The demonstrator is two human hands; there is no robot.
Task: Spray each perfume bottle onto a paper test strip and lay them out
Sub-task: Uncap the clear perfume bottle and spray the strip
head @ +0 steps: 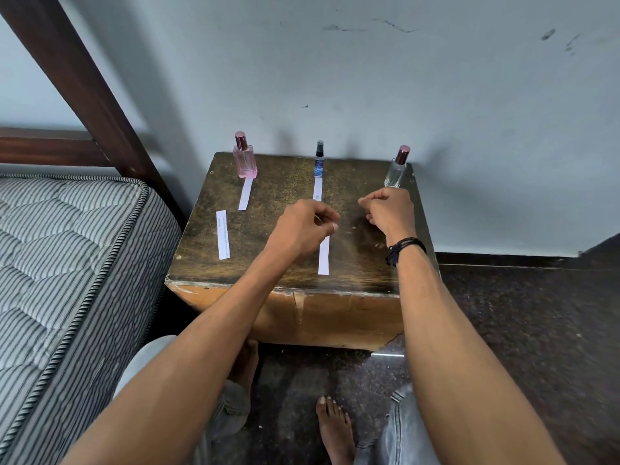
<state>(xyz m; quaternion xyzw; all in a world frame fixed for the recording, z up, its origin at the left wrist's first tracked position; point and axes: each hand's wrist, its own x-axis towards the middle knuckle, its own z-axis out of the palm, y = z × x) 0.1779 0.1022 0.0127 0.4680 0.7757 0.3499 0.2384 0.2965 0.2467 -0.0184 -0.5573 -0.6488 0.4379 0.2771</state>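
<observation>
Head view: paper strip [323, 256] pinched, clear bottle [397, 171] waiting.
Your left hand [302, 226] pinches the paper strip over the middle of the surface [275, 186]; your right hand [391, 208] has its fingers [369, 199] curled on nothing, just before the clear bottle, back right. Grip that bottle low and aim at the strip's free end.
</observation>
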